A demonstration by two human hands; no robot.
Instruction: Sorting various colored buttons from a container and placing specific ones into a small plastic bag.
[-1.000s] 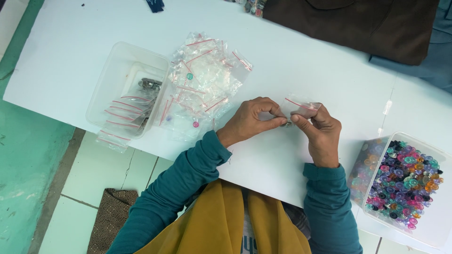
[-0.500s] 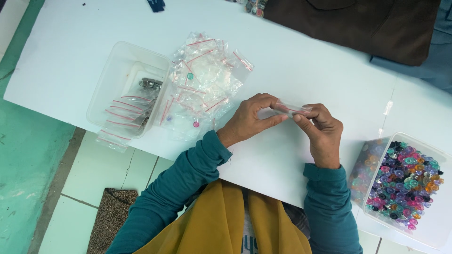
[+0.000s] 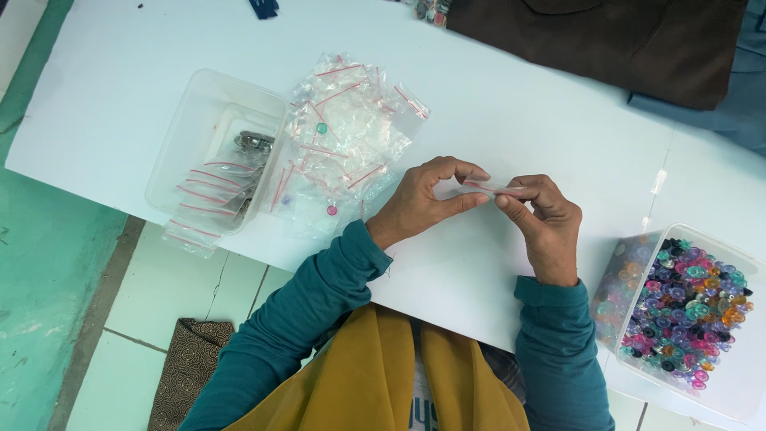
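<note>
A small clear plastic zip bag with a red strip (image 3: 493,188) is pinched between the fingertips of the left hand (image 3: 421,201) and right hand (image 3: 544,217), held just above the white worktop (image 3: 527,104), between the heap of clear bags (image 3: 343,136) and the clear tub of coloured buttons (image 3: 688,310).

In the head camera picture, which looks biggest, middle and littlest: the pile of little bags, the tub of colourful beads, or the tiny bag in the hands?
1. Pile of little bags and tub of colourful beads: look about alike, too close to rank.
2. Tiny bag, pinched between left hand and right hand: clearly smallest.
</note>
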